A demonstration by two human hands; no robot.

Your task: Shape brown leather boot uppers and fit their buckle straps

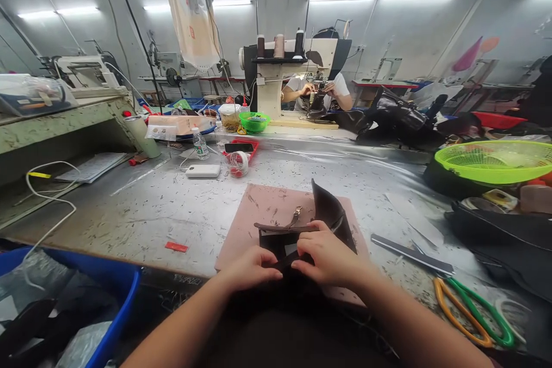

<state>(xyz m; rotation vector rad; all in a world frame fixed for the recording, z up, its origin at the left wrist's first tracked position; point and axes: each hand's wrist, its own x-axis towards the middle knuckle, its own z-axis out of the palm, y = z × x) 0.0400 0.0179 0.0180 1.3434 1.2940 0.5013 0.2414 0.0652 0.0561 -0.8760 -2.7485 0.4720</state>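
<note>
A dark brown leather bag [330,210] lies on a pinkish work board [245,213], its stiff flap standing up at the far right. A thin strap with a metal clasp [297,214] lies across the board from the bag. My left hand [254,267] pinches the bag's near edge between thumb and fingers. Just right of it, my right hand [321,253] is closed on the same dark edge, thumb toward me, fingers over the opening. A pale patch shows inside between the hands. The bag's lower part merges with dark clothing and cannot be made out.
Scissors [470,310] with orange and green handles lie at right beside a dark flat strip [411,254]. A blue bin [129,299] stands at lower left. Farther back are a white power bank [202,171], a bottle [200,144], a green mesh basket [495,164] and a person at a sewing machine [269,92].
</note>
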